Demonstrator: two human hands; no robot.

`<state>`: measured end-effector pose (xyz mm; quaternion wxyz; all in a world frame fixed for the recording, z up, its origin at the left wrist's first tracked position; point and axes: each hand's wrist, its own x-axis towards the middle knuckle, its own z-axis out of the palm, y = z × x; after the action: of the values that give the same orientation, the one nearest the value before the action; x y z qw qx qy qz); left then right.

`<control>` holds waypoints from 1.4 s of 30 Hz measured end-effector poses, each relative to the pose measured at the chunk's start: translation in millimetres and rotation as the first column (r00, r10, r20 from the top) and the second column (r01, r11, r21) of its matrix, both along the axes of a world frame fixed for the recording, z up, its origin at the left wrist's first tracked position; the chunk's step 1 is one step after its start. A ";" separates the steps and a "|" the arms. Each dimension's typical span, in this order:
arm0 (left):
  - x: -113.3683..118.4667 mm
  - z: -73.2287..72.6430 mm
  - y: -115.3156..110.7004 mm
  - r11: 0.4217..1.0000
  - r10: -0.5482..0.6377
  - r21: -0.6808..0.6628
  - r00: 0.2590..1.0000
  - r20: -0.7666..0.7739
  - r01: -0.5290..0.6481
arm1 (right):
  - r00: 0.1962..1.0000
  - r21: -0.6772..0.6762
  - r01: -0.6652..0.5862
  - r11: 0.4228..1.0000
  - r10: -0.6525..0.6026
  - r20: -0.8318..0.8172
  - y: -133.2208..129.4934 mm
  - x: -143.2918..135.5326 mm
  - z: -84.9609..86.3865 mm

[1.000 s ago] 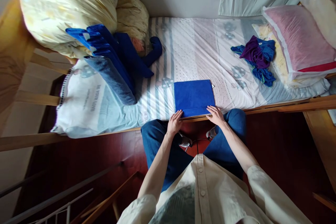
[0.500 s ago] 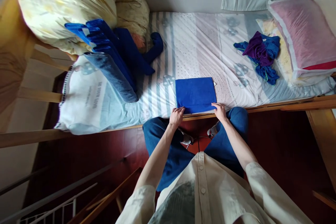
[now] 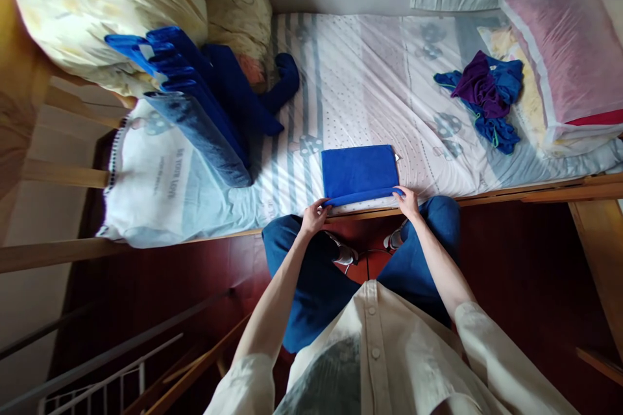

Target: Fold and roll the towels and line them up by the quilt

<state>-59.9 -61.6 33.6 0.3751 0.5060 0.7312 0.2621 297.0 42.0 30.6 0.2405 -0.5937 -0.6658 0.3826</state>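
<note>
A blue folded cloth (image 3: 360, 167) lies on the striped bedsheet near the bed's front edge. Its near edge is turned up into a narrow roll. My left hand (image 3: 315, 215) pinches the left end of that roll, and my right hand (image 3: 405, 201) pinches the right end. A small white tag shows at the cloth's right side.
Rolled blue cloths (image 3: 195, 87) and a grey-blue roll (image 3: 202, 136) lie to the left, beside a large yellow bundle (image 3: 107, 6). Purple and blue crumpled clothing (image 3: 484, 94) lies right, near a pink pillow (image 3: 564, 55). A wooden rail (image 3: 545, 191) edges the bed.
The near edge of the blue cloth has been lifted and turned into a narrow roll. My left hand has moved slightly left and down. The view has shifted a little.
</note>
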 end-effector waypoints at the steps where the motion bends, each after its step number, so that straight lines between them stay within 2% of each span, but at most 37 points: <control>1: 2.1 -0.2 1.8 0.999 0.041 0.003 0.998 0.040 -0.041 | 0.999 -0.015 0.034 0.999 -0.034 0.003 1.3 -0.5 -2.4; 5: 8.9 -0.6 8.2 0.993 0.120 0.009 0.986 0.113 -0.122 | 0.996 -0.017 0.084 0.996 -0.084 -0.001 5.0 1.3 -10.3; 10: 12.0 3.2 12.6 0.986 0.153 -0.058 0.987 -0.054 -0.156 | 0.996 0.031 0.086 0.996 -0.087 0.027 4.9 5.2 -14.5; 16: 16.6 12.9 11.0 0.979 0.106 -0.142 0.961 -0.254 -0.145 | 0.990 0.020 0.067 0.998 -0.069 0.120 0.7 6.7 -12.9; 22: 22.5 20.6 8.2 0.985 0.090 -0.118 0.959 -0.269 -0.125 | 0.979 0.000 0.057 0.998 -0.056 0.194 0.9 6.3 -10.6; 33: 26.7 20.8 11.1 0.966 0.088 -0.199 0.936 -0.342 -0.163 | 0.932 -0.107 0.095 0.990 -0.051 0.359 -1.8 -2.4 2.5; 42: 28.8 20.3 6.1 0.973 0.080 -0.170 0.921 -0.381 -0.155 | 0.910 -0.140 0.119 0.983 -0.051 0.412 -5.3 -9.6 18.7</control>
<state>-31.2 -55.5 53.8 0.2617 0.4619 0.8403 0.1099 287.4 36.7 49.2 0.0641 -0.7063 -0.6415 0.2925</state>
